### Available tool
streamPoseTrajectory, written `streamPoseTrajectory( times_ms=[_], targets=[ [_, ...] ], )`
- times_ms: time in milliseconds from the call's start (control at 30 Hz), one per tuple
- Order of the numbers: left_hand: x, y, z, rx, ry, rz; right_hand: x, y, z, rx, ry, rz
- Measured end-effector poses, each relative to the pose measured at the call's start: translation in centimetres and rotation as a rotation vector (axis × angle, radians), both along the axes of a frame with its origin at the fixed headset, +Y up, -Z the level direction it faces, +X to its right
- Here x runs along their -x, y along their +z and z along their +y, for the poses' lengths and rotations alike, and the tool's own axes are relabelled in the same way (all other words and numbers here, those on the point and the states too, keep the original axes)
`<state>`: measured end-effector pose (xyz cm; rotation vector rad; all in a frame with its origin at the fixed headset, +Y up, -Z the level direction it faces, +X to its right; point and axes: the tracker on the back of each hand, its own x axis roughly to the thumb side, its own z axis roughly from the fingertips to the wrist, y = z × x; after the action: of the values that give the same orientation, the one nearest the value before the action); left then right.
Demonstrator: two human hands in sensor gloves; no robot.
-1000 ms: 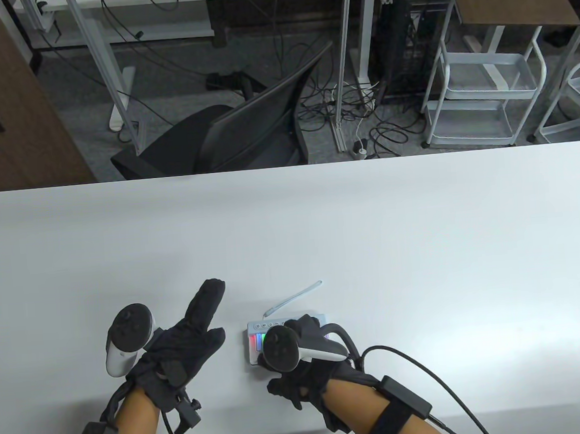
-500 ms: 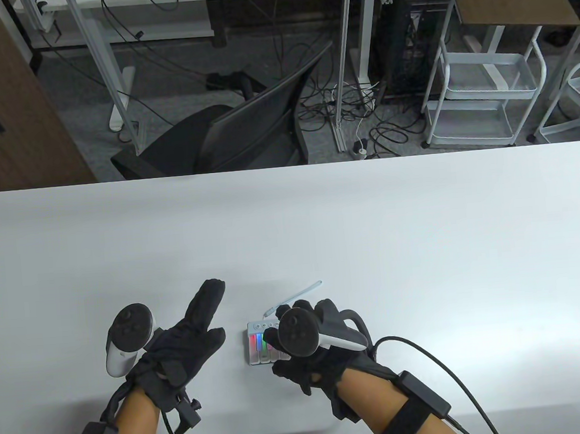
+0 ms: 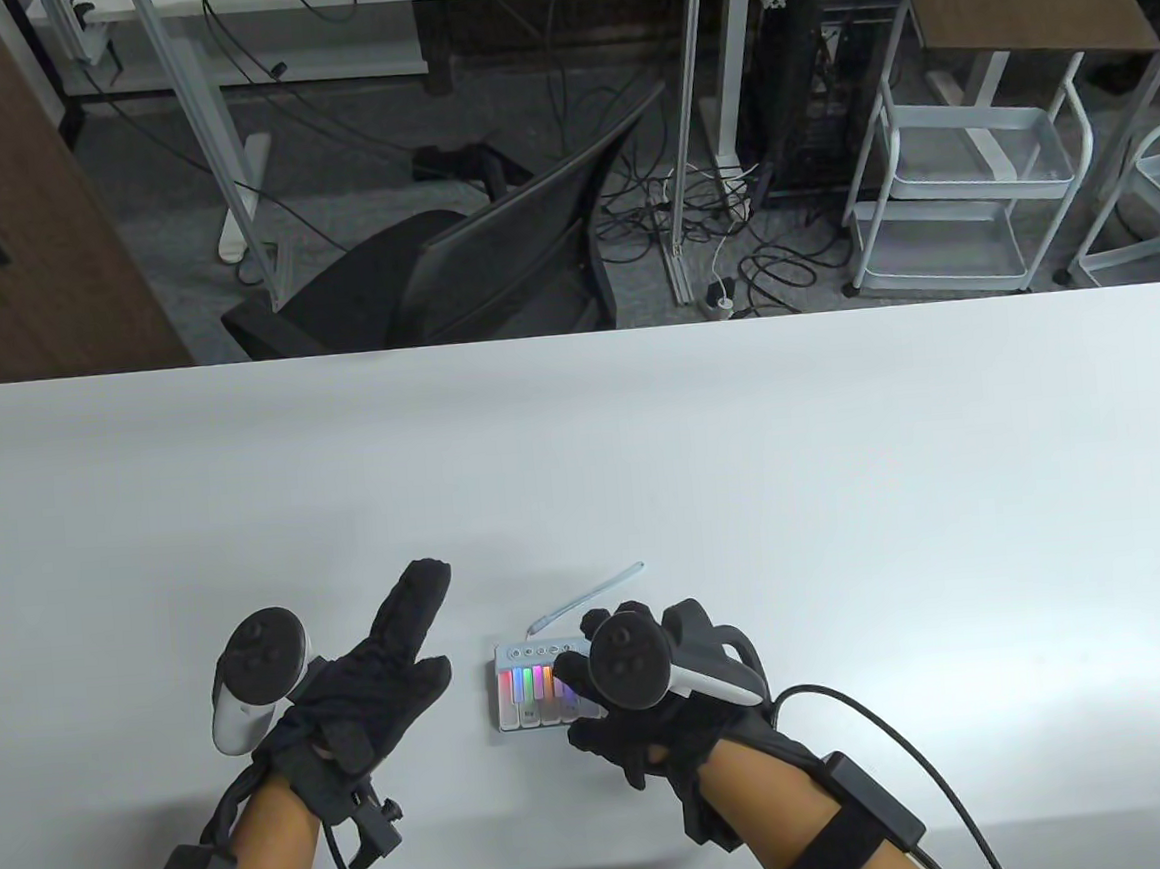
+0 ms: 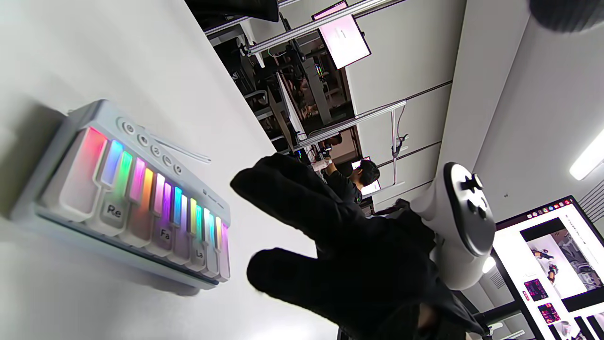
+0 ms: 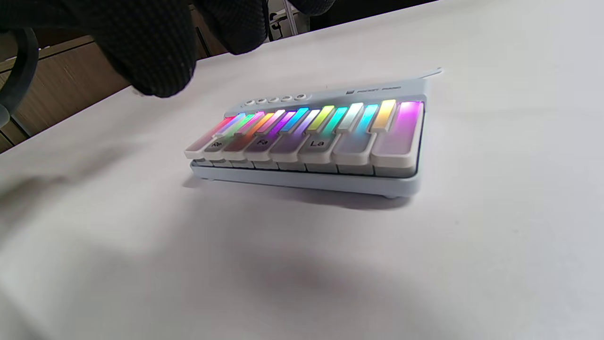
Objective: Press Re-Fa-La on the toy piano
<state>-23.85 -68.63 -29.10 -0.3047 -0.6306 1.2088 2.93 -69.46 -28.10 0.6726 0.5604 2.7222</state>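
Note:
The small toy piano (image 3: pixel 532 697) lies on the white table (image 3: pixel 743 462) near the front edge, its keys lit in rainbow colours. Keys marked Re (image 5: pixel 217 144), Fa (image 5: pixel 262 141) and La (image 5: pixel 317 142) show in the right wrist view. My right hand (image 3: pixel 586 667) hovers over the piano's right part with fingers spread. In the right wrist view its fingertips (image 5: pixel 155 61) hang above the keys and touch none. The left wrist view shows the piano (image 4: pixel 132 198) with the right hand (image 4: pixel 325 245) beside it. My left hand (image 3: pixel 396 650) rests flat and open on the table, left of the piano.
A thin pale strap (image 3: pixel 588 594) trails from the piano's back edge toward the far right. A black office chair (image 3: pixel 447 274) stands beyond the table's far edge. Cables run from both wrists off the front edge.
My right hand has moved to the right along the piano and uncovered more of the left keys. My left hand has not moved.

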Motion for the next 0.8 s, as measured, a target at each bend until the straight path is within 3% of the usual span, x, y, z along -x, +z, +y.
streamPoseTrajectory(
  times_ms=[533,800],
  targets=[
    [0.0,0.0,0.0,0.003,-0.001,-0.002,0.6,0.1,-2.7,0.071,0.076,0.020],
    [0.0,0.0,0.0,0.002,-0.002,-0.003,0.8,0.2,-2.9,0.082,0.085,0.029]
  ],
)
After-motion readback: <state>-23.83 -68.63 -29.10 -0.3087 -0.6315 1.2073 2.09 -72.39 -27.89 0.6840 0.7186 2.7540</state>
